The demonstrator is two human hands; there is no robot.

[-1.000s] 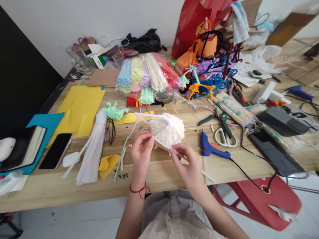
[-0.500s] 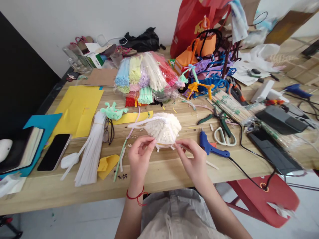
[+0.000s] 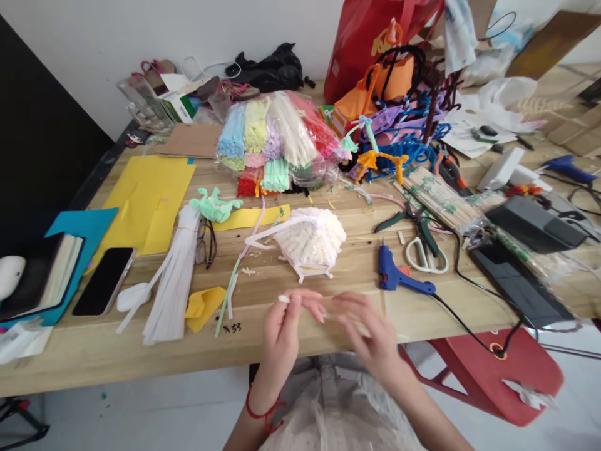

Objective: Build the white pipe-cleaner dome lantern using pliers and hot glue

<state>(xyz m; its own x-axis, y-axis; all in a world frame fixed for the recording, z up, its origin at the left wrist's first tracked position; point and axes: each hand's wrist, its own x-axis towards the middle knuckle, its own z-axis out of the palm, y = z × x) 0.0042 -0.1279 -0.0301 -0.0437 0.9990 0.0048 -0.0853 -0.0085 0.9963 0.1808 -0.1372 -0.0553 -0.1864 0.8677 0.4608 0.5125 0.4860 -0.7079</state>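
Note:
A cream-white, fluffy shell-shaped piece (image 3: 310,235) made of pipe cleaners lies on the table in front of me, with long white stems reaching out to its left. My left hand (image 3: 286,322) is nearer to me than the piece, fingers curled and pinched on a small white strip (image 3: 284,299) whose tip pokes out beside the thumb. Close by on the right is my right hand (image 3: 369,329), its fingers bent towards the left fingertips and smeared by motion. Whether it grips anything is unclear. Neither hand touches the shell-shaped piece.
A blue glue gun (image 3: 399,275), white-handled scissors (image 3: 427,255) and green-handled pliers (image 3: 422,228) lie to the right. On the left are a bundle of white pipe cleaners (image 3: 171,294), a phone (image 3: 104,282) and glasses (image 3: 205,244). Bagged coloured pipe cleaners (image 3: 277,134) sit behind.
Both hands have let go of the shell-shaped piece and drawn back towards me, coming closer together. The piece stays on the table. A small white strip now shows in my left hand.

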